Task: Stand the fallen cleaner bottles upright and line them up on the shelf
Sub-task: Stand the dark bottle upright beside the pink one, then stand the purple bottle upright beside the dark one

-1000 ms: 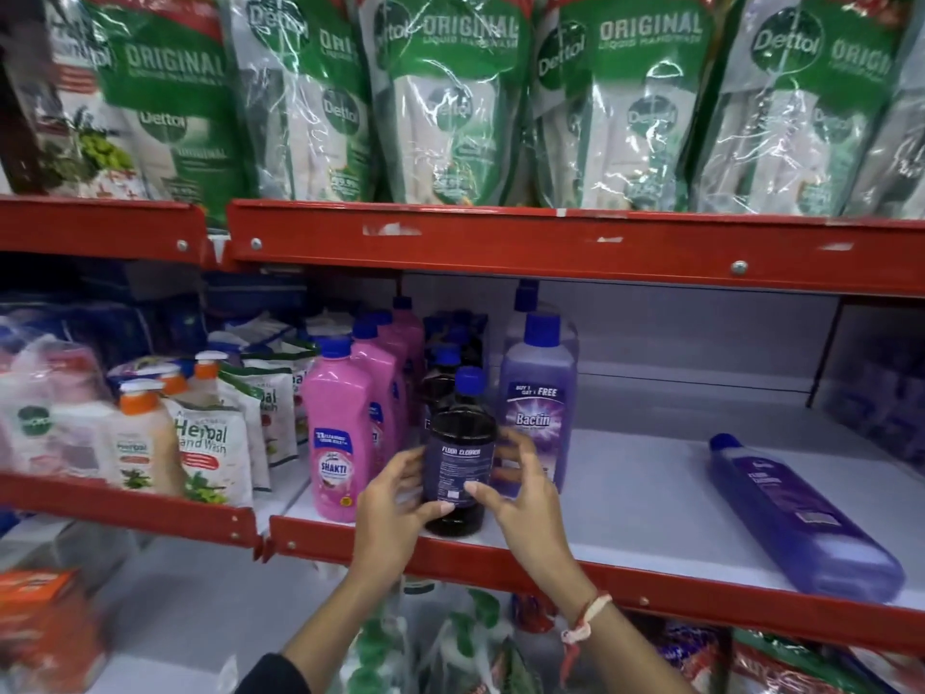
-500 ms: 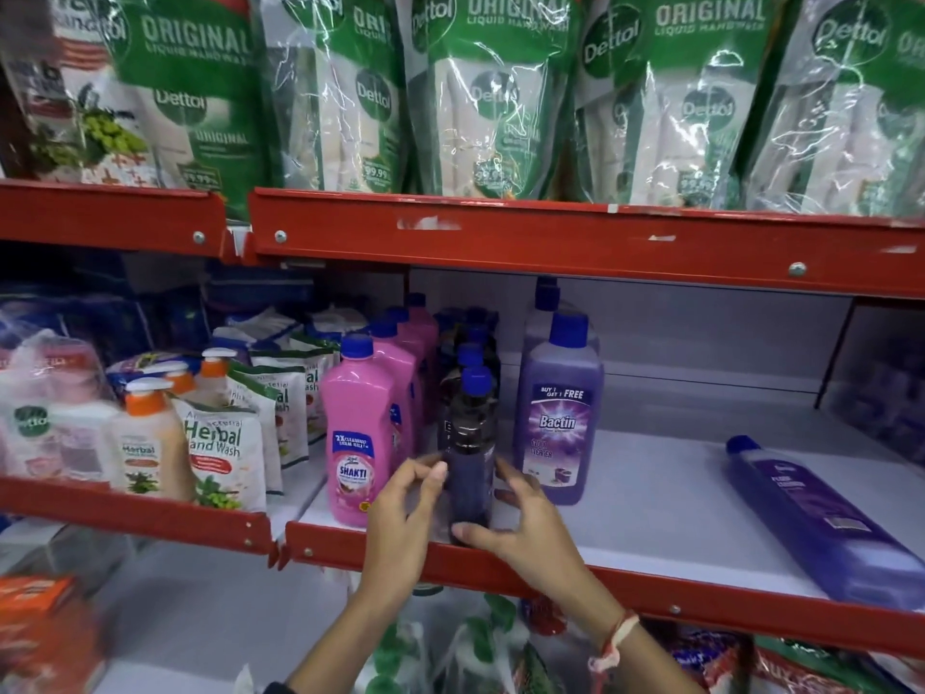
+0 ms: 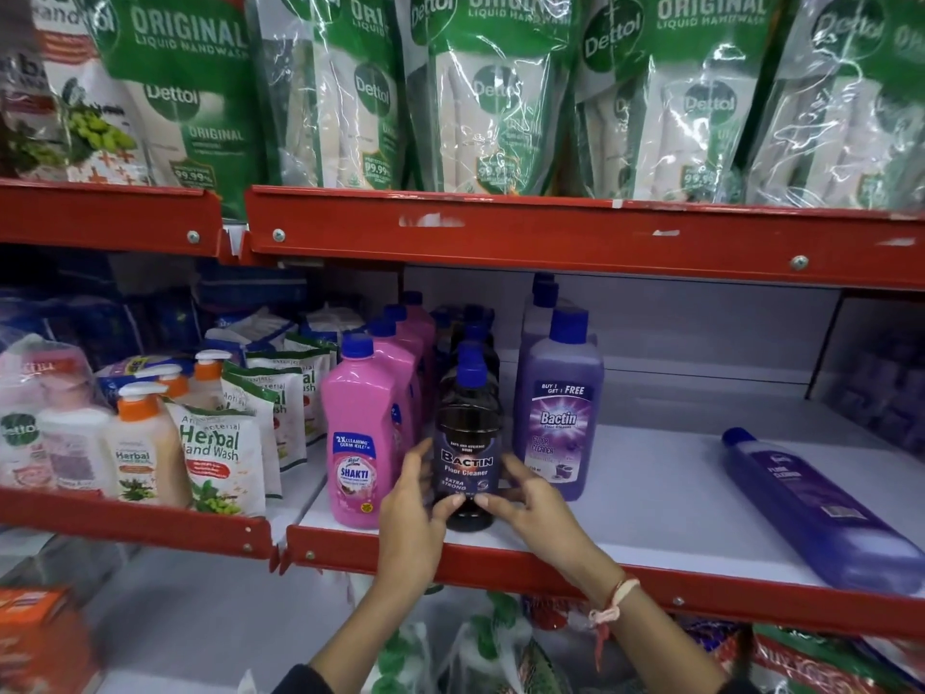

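A shop: red metal shelves [image 3: 550,232] stocked with rows of handwash pouches [image 3: 490,92] and cleaner bottles [image 3: 558,408].

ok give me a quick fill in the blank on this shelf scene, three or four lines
1. Both hands, the left hand and the right hand, hold the dark Bactin bottle, whose cap is coloured ____.
2. The purple bottle at the right of the white shelf is lying on its ____.
3. The pink bottle stands to the ____ of the dark one.
4. The pouches on the upper shelf are printed with the brand ____.

Missing words: blue; side; left; Dettol
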